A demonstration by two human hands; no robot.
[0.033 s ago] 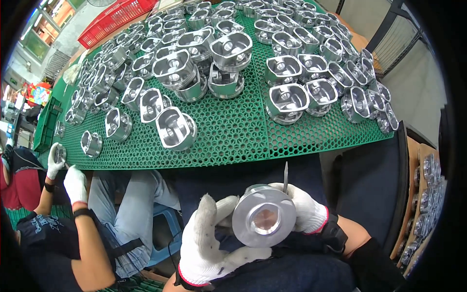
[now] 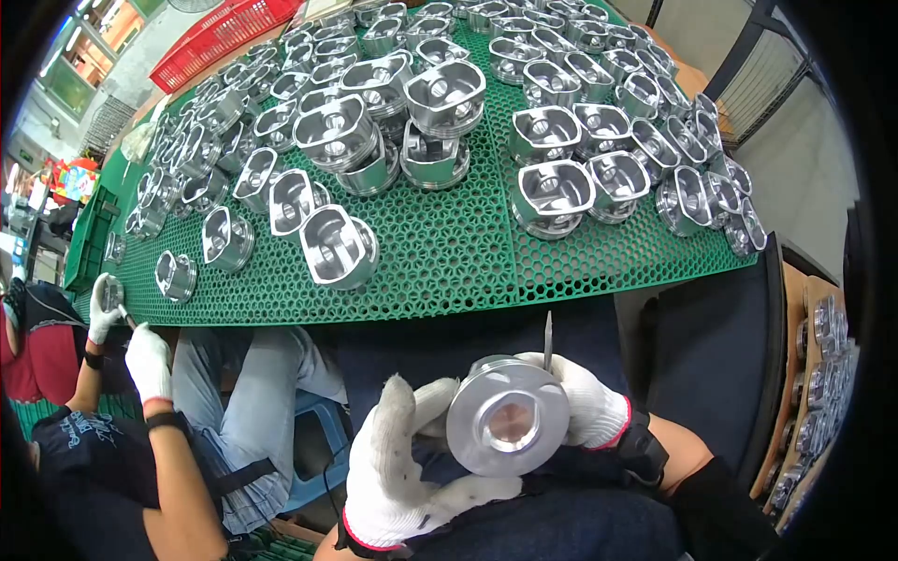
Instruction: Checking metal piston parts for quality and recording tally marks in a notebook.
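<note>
our left hand (image 2: 388,475) loosely cups the piston (image 2: 508,425) our right hand (image 2: 591,402) clasps along with a pointed tool (image 2: 548,335), likely for steadiness.

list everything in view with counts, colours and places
round metal part with raised ring: 1, silver, held above the lap
thin pointed metal tool: 1, grey, upright beside that part
hollow metal cup-shaped parts: dozens, silver, on the table
honeycomb plastic matting: count unclear, green, covering the tabletop
slatted plastic crate: 1, red, table's far left
plastic stool: 1, blue, left, below the table
metal parts on brown boards: many, silver, far right
co-worker: 1, dark top, left
knit-gloved left hand: 1, white, lower centre
knit-gloved right hand: 1, white, gripping the tool
</note>
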